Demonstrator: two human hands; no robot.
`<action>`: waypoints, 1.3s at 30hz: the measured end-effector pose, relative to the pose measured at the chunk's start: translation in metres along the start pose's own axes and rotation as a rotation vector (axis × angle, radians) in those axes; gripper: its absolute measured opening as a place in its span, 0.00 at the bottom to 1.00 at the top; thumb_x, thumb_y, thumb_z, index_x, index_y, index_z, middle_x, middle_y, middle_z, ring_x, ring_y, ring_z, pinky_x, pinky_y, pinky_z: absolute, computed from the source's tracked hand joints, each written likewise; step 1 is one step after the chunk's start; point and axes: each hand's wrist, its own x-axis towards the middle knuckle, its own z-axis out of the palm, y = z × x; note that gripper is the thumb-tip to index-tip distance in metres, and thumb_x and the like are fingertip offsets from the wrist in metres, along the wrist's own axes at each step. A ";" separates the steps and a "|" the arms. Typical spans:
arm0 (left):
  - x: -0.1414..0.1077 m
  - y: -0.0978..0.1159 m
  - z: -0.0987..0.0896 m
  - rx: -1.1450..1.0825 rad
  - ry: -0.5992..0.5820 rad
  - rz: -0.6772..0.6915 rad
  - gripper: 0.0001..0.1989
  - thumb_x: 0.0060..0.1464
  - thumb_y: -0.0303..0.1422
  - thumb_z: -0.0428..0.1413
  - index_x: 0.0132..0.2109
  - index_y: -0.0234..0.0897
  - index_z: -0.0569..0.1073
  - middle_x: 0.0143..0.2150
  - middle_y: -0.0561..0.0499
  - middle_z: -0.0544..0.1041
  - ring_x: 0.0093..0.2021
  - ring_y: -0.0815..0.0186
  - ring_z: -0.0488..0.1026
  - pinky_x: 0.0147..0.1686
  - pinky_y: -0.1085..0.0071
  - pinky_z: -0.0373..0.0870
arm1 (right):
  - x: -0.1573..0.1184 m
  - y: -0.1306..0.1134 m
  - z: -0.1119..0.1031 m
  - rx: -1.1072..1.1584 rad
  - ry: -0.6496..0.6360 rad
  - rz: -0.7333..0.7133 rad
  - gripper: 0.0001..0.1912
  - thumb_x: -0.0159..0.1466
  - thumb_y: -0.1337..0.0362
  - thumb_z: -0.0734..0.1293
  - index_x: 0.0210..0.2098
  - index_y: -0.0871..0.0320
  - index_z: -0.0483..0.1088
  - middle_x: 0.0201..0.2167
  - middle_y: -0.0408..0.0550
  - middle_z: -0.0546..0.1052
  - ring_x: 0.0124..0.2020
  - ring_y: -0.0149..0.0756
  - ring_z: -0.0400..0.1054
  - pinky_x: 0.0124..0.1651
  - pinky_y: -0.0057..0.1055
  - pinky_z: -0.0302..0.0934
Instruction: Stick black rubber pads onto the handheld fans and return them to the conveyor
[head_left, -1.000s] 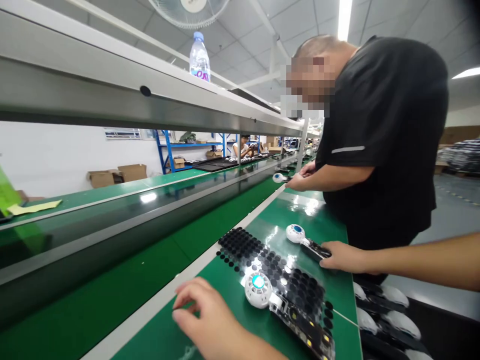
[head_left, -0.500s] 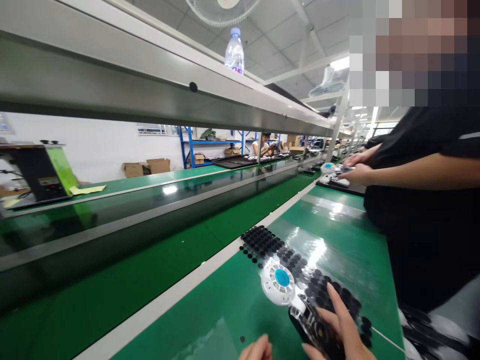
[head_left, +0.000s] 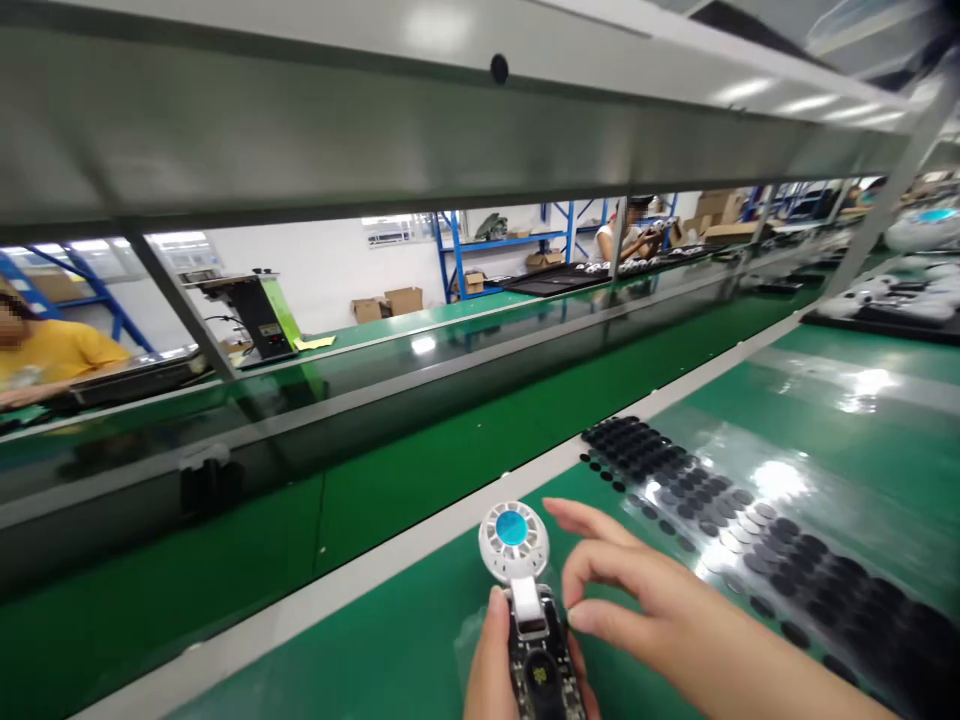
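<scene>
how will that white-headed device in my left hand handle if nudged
The device is probably fragile, with its circuitry exposed. It likely feels stiff, as the body looks hard. The round white head might bend at its narrow neck if pushed.

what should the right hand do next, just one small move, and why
Probably move the right hand slightly inward over the device with a white round head, blue centre and black body: the left hand holds that body, and the right thumb and forefinger curl close beside it. Whether they pinch anything is unclear.
</scene>
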 end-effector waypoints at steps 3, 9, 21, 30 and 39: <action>0.006 -0.005 -0.008 0.133 0.032 0.039 0.29 0.53 0.53 0.42 0.30 0.31 0.73 0.18 0.47 0.73 0.17 0.62 0.70 0.19 0.70 0.63 | 0.011 0.001 0.012 0.164 -0.104 0.003 0.05 0.57 0.66 0.61 0.24 0.54 0.66 0.63 0.34 0.48 0.63 0.36 0.42 0.60 0.36 0.46; 0.009 -0.005 -0.017 0.257 0.050 0.090 0.30 0.46 0.55 0.50 0.43 0.33 0.73 0.25 0.47 0.76 0.29 0.58 0.74 0.29 0.66 0.69 | 0.010 0.008 0.033 0.133 -0.009 0.049 0.07 0.54 0.68 0.61 0.20 0.55 0.66 0.64 0.32 0.43 0.60 0.45 0.48 0.50 0.39 0.62; 0.004 -0.001 -0.013 0.356 0.158 0.213 0.22 0.53 0.47 0.48 0.43 0.34 0.74 0.47 0.46 0.74 0.53 0.56 0.64 0.52 0.66 0.57 | 0.007 0.003 0.035 -0.075 0.001 0.093 0.10 0.54 0.72 0.63 0.19 0.55 0.68 0.63 0.34 0.48 0.58 0.48 0.53 0.50 0.45 0.60; 0.005 -0.001 -0.015 0.327 0.166 0.198 0.22 0.52 0.47 0.49 0.42 0.34 0.75 0.45 0.45 0.75 0.52 0.54 0.64 0.54 0.63 0.56 | 0.007 0.007 0.041 -0.105 0.019 0.070 0.10 0.55 0.72 0.62 0.22 0.53 0.69 0.63 0.33 0.44 0.62 0.45 0.41 0.49 0.45 0.60; 0.008 0.000 -0.013 0.220 0.150 0.110 0.22 0.52 0.46 0.51 0.43 0.31 0.74 0.41 0.44 0.76 0.48 0.56 0.68 0.50 0.65 0.62 | 0.002 0.020 0.055 -0.275 0.179 -0.119 0.09 0.55 0.71 0.61 0.21 0.53 0.67 0.61 0.34 0.52 0.62 0.46 0.42 0.47 0.42 0.63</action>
